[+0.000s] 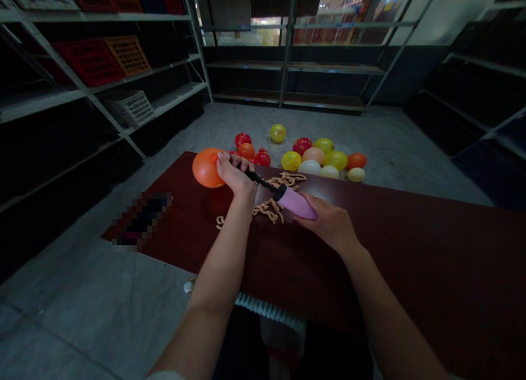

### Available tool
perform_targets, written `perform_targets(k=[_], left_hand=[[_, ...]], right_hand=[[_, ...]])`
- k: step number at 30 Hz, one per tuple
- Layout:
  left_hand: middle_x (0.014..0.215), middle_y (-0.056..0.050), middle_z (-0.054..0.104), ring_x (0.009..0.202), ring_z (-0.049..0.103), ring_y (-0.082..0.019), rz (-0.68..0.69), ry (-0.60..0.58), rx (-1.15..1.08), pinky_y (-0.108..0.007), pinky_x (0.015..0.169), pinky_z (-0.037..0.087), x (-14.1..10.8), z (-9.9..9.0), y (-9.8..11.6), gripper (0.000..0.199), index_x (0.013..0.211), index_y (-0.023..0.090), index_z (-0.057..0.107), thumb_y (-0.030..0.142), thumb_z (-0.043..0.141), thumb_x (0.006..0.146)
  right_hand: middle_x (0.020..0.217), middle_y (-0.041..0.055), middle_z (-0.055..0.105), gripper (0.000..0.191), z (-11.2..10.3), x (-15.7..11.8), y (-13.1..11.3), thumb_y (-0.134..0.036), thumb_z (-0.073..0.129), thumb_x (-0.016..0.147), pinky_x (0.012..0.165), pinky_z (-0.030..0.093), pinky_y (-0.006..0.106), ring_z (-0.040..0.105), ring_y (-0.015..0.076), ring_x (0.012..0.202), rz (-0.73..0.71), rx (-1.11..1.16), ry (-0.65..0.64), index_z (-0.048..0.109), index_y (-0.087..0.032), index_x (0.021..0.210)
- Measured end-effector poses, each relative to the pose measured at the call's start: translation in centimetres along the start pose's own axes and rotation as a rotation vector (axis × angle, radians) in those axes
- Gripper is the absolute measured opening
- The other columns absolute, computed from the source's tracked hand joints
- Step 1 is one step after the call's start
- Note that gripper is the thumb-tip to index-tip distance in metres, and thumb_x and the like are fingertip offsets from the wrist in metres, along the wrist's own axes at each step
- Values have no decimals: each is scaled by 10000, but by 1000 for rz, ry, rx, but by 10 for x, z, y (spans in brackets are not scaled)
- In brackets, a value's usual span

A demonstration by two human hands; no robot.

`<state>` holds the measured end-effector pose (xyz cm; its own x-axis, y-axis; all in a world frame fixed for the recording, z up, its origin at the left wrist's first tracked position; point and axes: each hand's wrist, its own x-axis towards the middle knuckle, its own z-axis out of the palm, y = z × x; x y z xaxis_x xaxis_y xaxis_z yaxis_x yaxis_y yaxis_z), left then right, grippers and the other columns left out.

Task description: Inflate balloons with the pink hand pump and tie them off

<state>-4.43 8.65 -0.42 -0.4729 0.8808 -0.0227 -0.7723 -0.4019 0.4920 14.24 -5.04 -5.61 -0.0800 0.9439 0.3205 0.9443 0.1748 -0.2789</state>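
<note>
An inflated orange balloon [206, 168] hangs over the left part of the dark red table [287, 259]. My left hand [237, 173] is closed around its neck and the black nozzle end of a hand pump. The pump's pink body [299, 203] slants down to the right, and my right hand [329, 220] is wrapped round its far end. Beneath the pump lie several curly tan strips [269, 209], partly hidden by my left arm.
Several red, yellow, orange and white balloons [335, 160] rest on the floor beyond the table. A blurred-out dark object [148, 216] lies at the table's left end. Metal shelves [246, 65] with crates [133, 107] at left surround the area.
</note>
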Motion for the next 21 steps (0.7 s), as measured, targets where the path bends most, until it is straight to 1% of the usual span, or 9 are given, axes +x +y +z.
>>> perform_targets(k=[5,8,11,15,21], left_hand=[[601,75,294,418,305,-67,50,59,-21,-231,430,269,18,-7,14,263,794,214,411,337,486,1013],[600,73,284,424,308,-67,60,87,-23,-222,431,276,19,-8,15,270,797,214,426,354,481,1021],[608,72,289,435,323,-62,57,68,13,-204,434,289,12,-6,10,300,806,211,456,419,502,1018],[618,69,295,440,329,-61,40,37,31,-200,431,301,-2,-1,2,336,804,207,473,469,523,1008],[619,70,299,445,333,-61,-36,27,53,-191,433,303,-26,5,-13,355,831,208,470,513,527,1003]], right_hand=[[1284,57,731,583,0,-2,6,-495,644,885,837,634,464,738,323,1047,-48,-44,38,569,-310,1433],[1312,88,715,564,-1,-5,7,-469,613,917,832,625,462,737,341,1047,-50,-83,18,560,-277,1444],[1316,119,710,548,-2,-8,8,-473,579,945,807,619,454,746,340,1018,-44,-114,-3,558,-235,1438],[1296,141,717,529,-4,-10,8,-479,559,961,783,606,410,750,323,992,-48,-131,-8,579,-187,1401],[1245,139,732,556,-4,-7,5,-521,565,942,747,582,405,741,319,952,-31,-139,-6,572,-193,1392]])
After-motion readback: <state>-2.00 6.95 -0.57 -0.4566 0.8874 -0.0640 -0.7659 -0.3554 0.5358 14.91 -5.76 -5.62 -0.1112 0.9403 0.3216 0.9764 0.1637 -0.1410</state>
